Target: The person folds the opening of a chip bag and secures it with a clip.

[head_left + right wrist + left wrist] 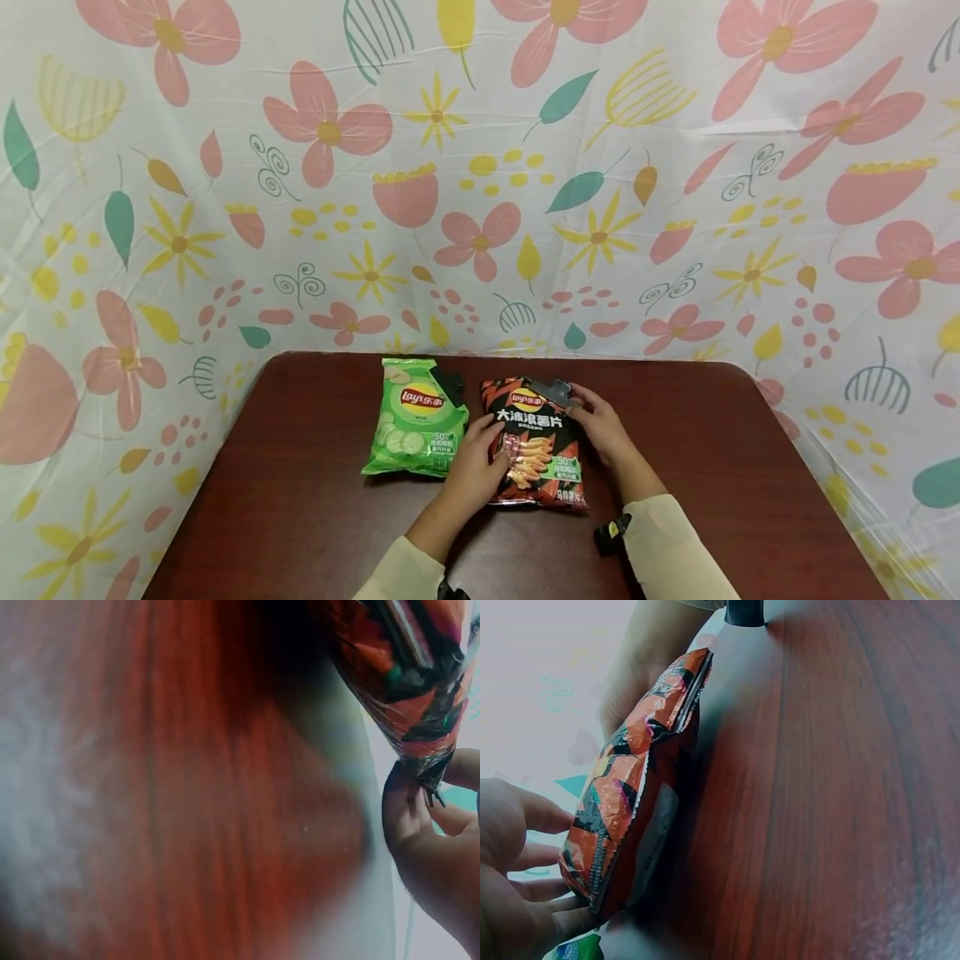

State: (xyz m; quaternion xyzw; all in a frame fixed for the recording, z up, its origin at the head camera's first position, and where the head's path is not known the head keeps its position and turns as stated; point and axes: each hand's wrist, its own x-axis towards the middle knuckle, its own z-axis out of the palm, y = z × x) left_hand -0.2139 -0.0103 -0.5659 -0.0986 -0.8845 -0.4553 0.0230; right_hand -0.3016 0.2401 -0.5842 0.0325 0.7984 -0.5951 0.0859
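A red and black bag of chips [528, 450] lies front up on the table, with a dark grey bag clip [551, 392] across its top right corner. My left hand [476, 462] holds the bag by its left side; in the left wrist view, the fingers [544, 889] bend against its edge. At the top right corner, my right hand [603, 425] pinches the end of the clip. The right wrist view shows the thumb [403, 806] at that corner, where the clip is mostly hidden. A green bag of chips [412, 417] lies just left, with a black clip [448, 386] across its top right corner.
The dark red-brown table [300, 500] has rounded far corners. A flower-patterned cloth [480, 183] hangs behind it and along both sides. Both bags lie near the table's far edge, with a narrow gap between them. A black band [611, 535] sits at my right wrist.
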